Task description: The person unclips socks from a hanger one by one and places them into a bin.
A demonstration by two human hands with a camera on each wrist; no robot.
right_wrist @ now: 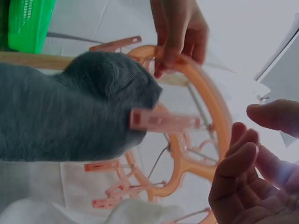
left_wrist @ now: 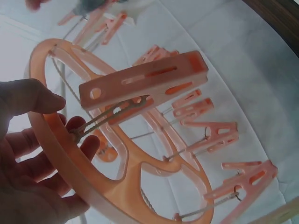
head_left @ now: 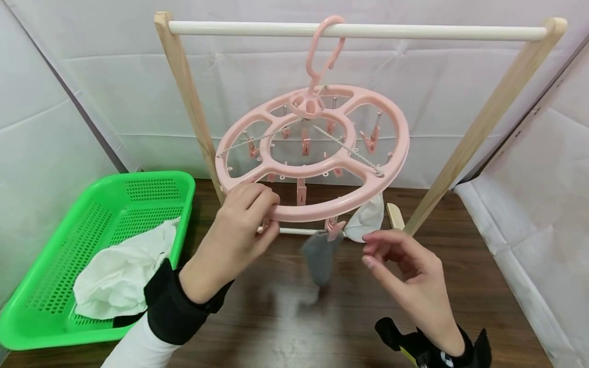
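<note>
A pink oval clip hanger hangs tilted by its hook from a white rail. My left hand grips its front left rim, thumb on one side and fingers on the other, as the left wrist view shows. Beside that thumb dangles a pink clothespin on a cord. A grey sock hangs from a clothespin at the front rim. To its right and behind hangs a white sock; its clip is hidden. My right hand is just right of the socks, fingers loosely bent, holding nothing.
The white rail joins two wooden posts, one on the left and one on the right. At left, a green basket holds white cloth and something black. White sheeting encloses the dark wooden floor.
</note>
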